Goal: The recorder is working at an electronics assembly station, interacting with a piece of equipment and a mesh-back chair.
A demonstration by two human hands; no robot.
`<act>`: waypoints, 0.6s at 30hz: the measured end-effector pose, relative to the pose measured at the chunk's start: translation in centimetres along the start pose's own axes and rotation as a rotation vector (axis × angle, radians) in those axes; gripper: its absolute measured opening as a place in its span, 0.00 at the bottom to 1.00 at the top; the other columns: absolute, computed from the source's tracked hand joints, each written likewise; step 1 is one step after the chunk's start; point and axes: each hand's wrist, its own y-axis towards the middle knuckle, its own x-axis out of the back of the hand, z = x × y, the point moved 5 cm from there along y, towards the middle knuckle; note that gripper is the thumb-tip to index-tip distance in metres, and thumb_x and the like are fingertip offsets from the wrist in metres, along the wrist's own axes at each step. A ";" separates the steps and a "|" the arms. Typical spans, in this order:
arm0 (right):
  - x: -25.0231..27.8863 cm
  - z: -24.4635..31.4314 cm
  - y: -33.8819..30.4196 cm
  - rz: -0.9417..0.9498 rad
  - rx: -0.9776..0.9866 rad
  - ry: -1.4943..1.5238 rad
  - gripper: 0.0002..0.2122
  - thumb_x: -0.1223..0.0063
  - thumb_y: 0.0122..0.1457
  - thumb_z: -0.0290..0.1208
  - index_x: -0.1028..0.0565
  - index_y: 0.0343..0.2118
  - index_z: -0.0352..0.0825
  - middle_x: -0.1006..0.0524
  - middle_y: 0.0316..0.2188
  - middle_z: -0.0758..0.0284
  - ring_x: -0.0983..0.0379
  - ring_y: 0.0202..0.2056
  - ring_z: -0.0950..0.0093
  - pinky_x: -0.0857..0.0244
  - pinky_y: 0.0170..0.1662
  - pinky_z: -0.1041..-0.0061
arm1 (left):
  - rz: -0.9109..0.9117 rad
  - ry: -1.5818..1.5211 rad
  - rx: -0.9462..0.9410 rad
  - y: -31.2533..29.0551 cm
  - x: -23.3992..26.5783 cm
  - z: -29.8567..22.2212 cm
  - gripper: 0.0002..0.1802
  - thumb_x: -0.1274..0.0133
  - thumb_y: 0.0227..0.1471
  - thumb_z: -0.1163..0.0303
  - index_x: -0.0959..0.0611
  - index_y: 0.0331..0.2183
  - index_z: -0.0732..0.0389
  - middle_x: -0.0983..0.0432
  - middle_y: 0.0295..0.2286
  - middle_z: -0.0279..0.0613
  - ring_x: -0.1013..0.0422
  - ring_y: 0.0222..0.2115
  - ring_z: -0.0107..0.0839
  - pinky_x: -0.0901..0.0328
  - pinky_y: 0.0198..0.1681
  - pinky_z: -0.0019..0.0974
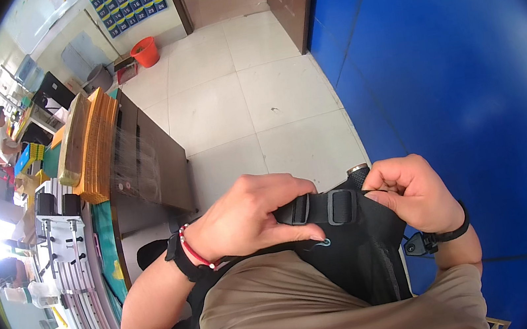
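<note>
A black fabric bag (pixel 350 263) lies against my front, over the beige shirt. Across its top runs a black webbing strap (pixel 317 210) with a plastic slider buckle (pixel 342 208). My left hand (pixel 250 216) is closed round the strap's left part, thumb below and fingers above, beside a second buckle (pixel 301 210). At the bag's upper right corner, my right hand (pixel 411 195) pinches the black fabric edge between thumb and bent fingers. A dark textured cylinder (pixel 358 173) with a metal-coloured end stands out just behind the bag, close to the right fingertips.
To my left is a workbench (pixel 110 251) with stacked orange-brown boards (pixel 98 146) and a metal rail fixture (pixel 62 224). A blue wall panel (pixel 451 73) rises on my right. Ahead lie floor tiles (pixel 213 108), an orange bucket (pixel 145 52) and a door (pixel 287 1). A person (pixel 4 142) sits far left.
</note>
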 end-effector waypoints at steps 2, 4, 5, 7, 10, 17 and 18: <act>0.0 0.4 0.1 -0.001 -0.008 -0.062 0.02 0.39 0.68 0.18 0.21 0.36 0.28 0.22 0.26 0.76 0.37 0.26 0.91 0.45 0.28 0.82 | -0.050 0.025 -0.023 -0.7 0.0 0.7 0.31 0.21 0.46 0.51 0.13 0.43 0.64 0.23 0.26 0.44 0.25 0.24 0.44 0.31 0.29 0.39; 0.0 0.5 0.3 0.000 -0.014 -0.128 0.03 0.38 0.67 0.18 0.21 0.35 0.29 0.23 0.24 0.76 0.39 0.25 0.91 0.46 0.27 0.81 | -0.056 0.030 -0.027 -0.8 0.1 0.9 0.31 0.21 0.46 0.52 0.13 0.43 0.64 0.22 0.26 0.44 0.25 0.25 0.44 0.31 0.30 0.39; 0.0 0.4 0.2 -0.006 -0.004 -0.135 0.03 0.38 0.66 0.18 0.21 0.35 0.29 0.24 0.23 0.76 0.40 0.24 0.90 0.47 0.26 0.81 | -0.059 0.039 -0.036 -0.8 0.1 1.0 0.31 0.21 0.46 0.52 0.13 0.43 0.64 0.21 0.26 0.44 0.24 0.25 0.44 0.30 0.30 0.38; 0.2 0.5 0.4 -0.010 0.008 -0.144 0.03 0.37 0.66 0.18 0.21 0.35 0.29 0.24 0.23 0.76 0.40 0.24 0.90 0.48 0.26 0.80 | -0.064 0.026 -0.019 -1.0 0.2 1.0 0.31 0.21 0.46 0.52 0.13 0.43 0.64 0.20 0.27 0.44 0.23 0.26 0.44 0.29 0.31 0.38; 0.4 0.6 0.4 0.015 -0.006 -0.132 0.03 0.38 0.66 0.18 0.21 0.34 0.29 0.23 0.23 0.76 0.40 0.24 0.90 0.48 0.25 0.80 | -0.065 -0.019 0.007 -1.1 0.0 0.9 0.32 0.20 0.45 0.52 0.13 0.44 0.64 0.18 0.30 0.45 0.21 0.28 0.45 0.28 0.33 0.39; 0.0 1.0 -0.6 -0.007 -0.001 -0.104 0.08 0.33 0.64 0.24 0.16 0.44 0.29 0.20 0.26 0.73 0.33 0.23 0.88 0.40 0.26 0.82 | -0.072 -0.102 -0.031 -1.1 0.3 0.1 0.29 0.21 0.49 0.59 0.14 0.46 0.66 0.15 0.35 0.47 0.19 0.32 0.46 0.26 0.36 0.39; -0.1 1.3 -0.9 0.003 0.117 -0.133 0.12 0.29 0.63 0.28 0.16 0.47 0.30 0.18 0.30 0.70 0.32 0.22 0.87 0.38 0.26 0.81 | -0.068 -0.103 -0.034 -1.1 0.5 -0.3 0.29 0.21 0.49 0.59 0.14 0.46 0.66 0.15 0.35 0.47 0.19 0.32 0.46 0.26 0.36 0.39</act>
